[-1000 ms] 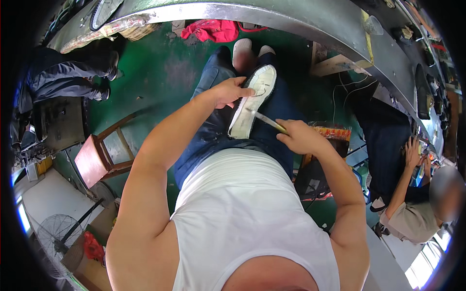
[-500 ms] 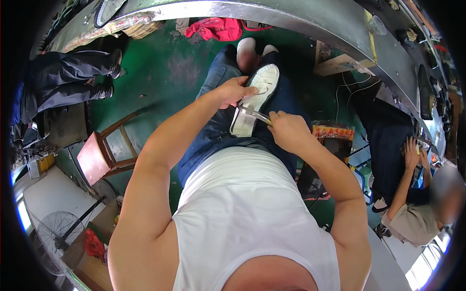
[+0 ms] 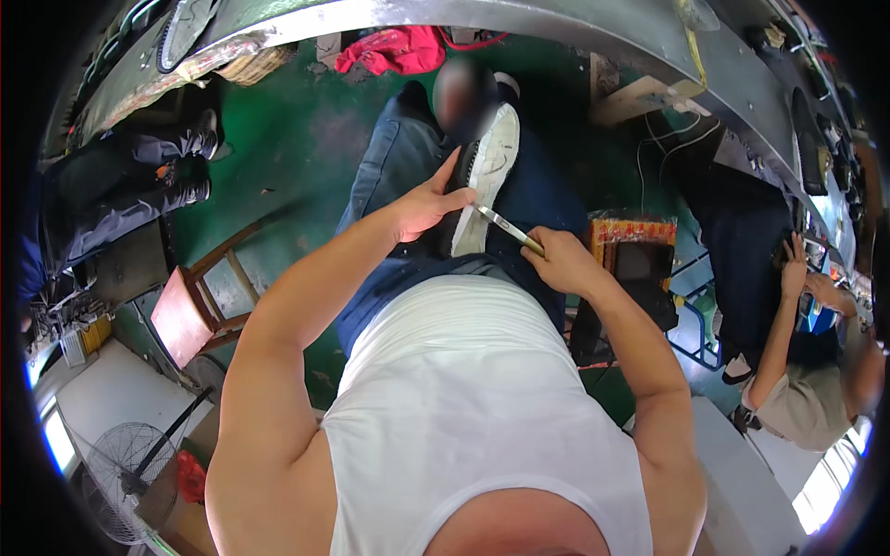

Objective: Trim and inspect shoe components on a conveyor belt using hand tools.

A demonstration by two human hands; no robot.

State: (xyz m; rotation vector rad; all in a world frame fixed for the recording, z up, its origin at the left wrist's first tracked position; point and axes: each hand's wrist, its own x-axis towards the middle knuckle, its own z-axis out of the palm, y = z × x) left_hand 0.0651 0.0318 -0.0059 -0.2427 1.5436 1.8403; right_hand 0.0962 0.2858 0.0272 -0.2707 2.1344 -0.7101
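Note:
A shoe upper point(image 3: 494, 153), its pale underside facing up and its side dark, lies lengthwise over my thighs, toe end away from me. My left hand point(image 3: 431, 206) grips it along the left side, thumb on the edge and forefinger stretched along the dark side; the other fingers are partly hidden. My right hand point(image 3: 564, 261) is closed round the yellowish handle of a slim metal hand tool point(image 3: 501, 221). The tool's silvery end meets the shoe's edge near my left thumb. Whether it is pliers or a knife I cannot make out.
A metal-edged bench point(image 3: 547, 46) curves across the far side. On the left stand a wooden chair point(image 3: 183, 318) and a wire fan point(image 3: 130, 482). Red cloth point(image 3: 399, 51) lies beneath the bench. At right, a co-worker's hands point(image 3: 805, 278) are near the bench.
The shoe has tilted, so its dark side now shows. My left thumb has moved from the pale underside to the edge. My right hand and the tool have shifted slightly right and toward me.

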